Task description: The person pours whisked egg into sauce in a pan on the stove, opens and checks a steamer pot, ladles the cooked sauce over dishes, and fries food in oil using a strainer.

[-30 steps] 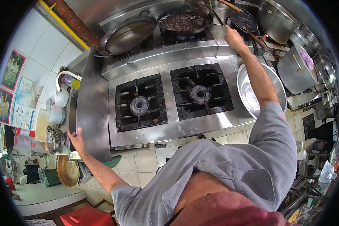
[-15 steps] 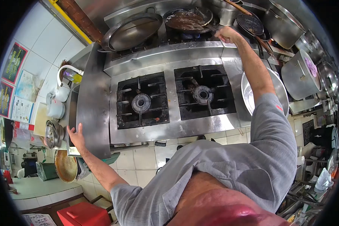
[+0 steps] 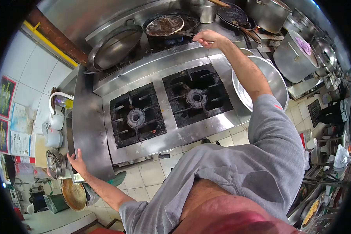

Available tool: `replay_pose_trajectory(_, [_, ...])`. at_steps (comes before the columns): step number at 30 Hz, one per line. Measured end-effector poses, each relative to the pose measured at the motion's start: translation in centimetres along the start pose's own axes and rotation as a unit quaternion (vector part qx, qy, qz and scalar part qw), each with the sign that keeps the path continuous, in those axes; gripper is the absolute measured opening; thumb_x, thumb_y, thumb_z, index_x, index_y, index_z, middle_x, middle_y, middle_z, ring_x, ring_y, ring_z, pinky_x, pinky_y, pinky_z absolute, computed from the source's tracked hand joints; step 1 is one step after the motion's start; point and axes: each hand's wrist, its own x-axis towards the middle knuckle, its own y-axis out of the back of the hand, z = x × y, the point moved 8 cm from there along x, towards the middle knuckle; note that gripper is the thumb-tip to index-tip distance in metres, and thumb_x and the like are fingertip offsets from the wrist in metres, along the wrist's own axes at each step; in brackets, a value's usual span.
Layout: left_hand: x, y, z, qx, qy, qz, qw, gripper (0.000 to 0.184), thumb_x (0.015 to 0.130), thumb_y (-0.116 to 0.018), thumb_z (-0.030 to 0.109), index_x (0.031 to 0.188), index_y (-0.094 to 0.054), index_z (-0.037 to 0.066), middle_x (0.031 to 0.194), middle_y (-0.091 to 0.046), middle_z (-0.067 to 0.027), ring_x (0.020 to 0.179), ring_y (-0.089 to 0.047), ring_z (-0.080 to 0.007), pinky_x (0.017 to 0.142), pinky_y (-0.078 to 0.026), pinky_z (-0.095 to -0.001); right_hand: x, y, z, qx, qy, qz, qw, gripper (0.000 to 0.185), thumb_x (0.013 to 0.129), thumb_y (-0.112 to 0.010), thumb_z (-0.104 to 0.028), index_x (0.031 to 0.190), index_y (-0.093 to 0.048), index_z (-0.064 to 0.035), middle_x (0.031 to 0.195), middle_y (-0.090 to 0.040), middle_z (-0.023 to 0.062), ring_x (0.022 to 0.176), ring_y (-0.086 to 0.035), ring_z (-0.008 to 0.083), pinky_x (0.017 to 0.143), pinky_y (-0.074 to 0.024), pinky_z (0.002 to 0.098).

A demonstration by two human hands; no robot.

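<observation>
My right hand [image 3: 207, 38] is closed round the handle of a round strainer [image 3: 165, 25], which lies over a dark wok [image 3: 190, 24] on the back burner. Dark liquid shows through the strainer, and a blue flame burns beneath the wok. To the left stands a large wok [image 3: 117, 47]. My left hand [image 3: 77, 162] has its fingers spread at the edge of the steel counter [image 3: 90, 121] and holds nothing. A big metal bowl [image 3: 266, 78] sits under my right forearm.
Two front burners [image 3: 135, 118] [image 3: 196, 98] lie between my arms. Tall pots [image 3: 294, 56] and dark pans [image 3: 233, 16] stand at the right and back. A white tap [image 3: 52, 102], small bowls [image 3: 55, 163] and a brown pan [image 3: 74, 195] are on the left.
The strainer has come down and shifted left over the dark wok, with my right hand moving left too. My left hand stays spread by the counter edge. The camera view has turned.
</observation>
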Motion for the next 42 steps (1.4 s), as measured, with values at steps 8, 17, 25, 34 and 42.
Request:
replay_pose_trajectory(8, [-0.6,0.4,0.9,0.035,0.020,-0.001,0.999,0.081,0.072,-0.068,0.041,0.131,-0.029,0.002,0.110,-0.051,-0.0177,0.099,-0.051,-0.0272,0.086,-0.039,-0.0352,-3.1,-0.2,1.8,0.051,0.033,0.056,0.997,0.026,0.078,-0.058,-0.008,0.101,-0.048,0.0002,0.053,-0.046,-0.0035,0.035,-0.036,0.0032,0.030,-0.0248,0.0176])
replay_pose_trajectory(17, [-0.4,0.3,0.4,0.019,0.025,-0.001,1.000,0.081,0.072,-0.069,0.039,0.131,-0.028,0.001,0.109,-0.051,-0.0174,0.095,-0.052,-0.0253,0.084,-0.040,-0.0343,-4.1,3.7,-3.7,-0.401,0.136,0.291,0.858,0.038,0.076,-0.055,-0.008,0.112,-0.045,0.0008,0.060,-0.056,0.0127,0.042,-0.054,0.0212,0.036,-0.0408,0.0323])
replay_pose_trajectory(25, [-1.1,1.5,1.6,-0.013,-0.041,0.084,0.995,0.066,0.072,-0.070,0.031,0.122,-0.040,0.000,0.103,-0.051,-0.0148,0.087,-0.051,-0.0227,0.078,-0.042,-0.0323,1.5,5.7,-3.4,-0.512,0.072,0.246,0.820,0.019,0.071,-0.048,-0.004,0.055,-0.054,0.0046,0.052,-0.055,0.0173,0.049,-0.058,0.0276,0.046,-0.0445,0.0385])
replay_pose_trajectory(34, [-4.4,3.5,3.7,0.000,-0.116,0.195,0.974,0.030,0.075,-0.068,0.022,0.087,-0.051,0.000,0.088,-0.047,-0.0096,0.080,-0.048,-0.0223,0.072,-0.041,-0.0336,2.3,2.1,-2.0,-0.177,-0.008,0.115,0.977,0.023,0.073,-0.059,-0.011,0.052,-0.050,-0.0072,0.046,-0.043,-0.0007,0.038,-0.038,0.0074,0.036,-0.0262,0.0244])
replay_pose_trajectory(42, [-11.9,-2.1,16.3,-0.606,-0.018,-0.070,0.792,0.013,0.078,-0.061,0.006,0.076,-0.048,0.006,0.067,-0.043,0.0018,0.056,-0.037,-0.0060,0.048,-0.030,-0.0196,0.1,-0.2,-1.3,-0.032,0.003,0.069,0.997,0.025,0.074,-0.061,-0.008,0.054,-0.046,-0.0089,0.048,-0.045,-0.0013,0.037,-0.039,0.0058,0.031,-0.0213,0.0194])
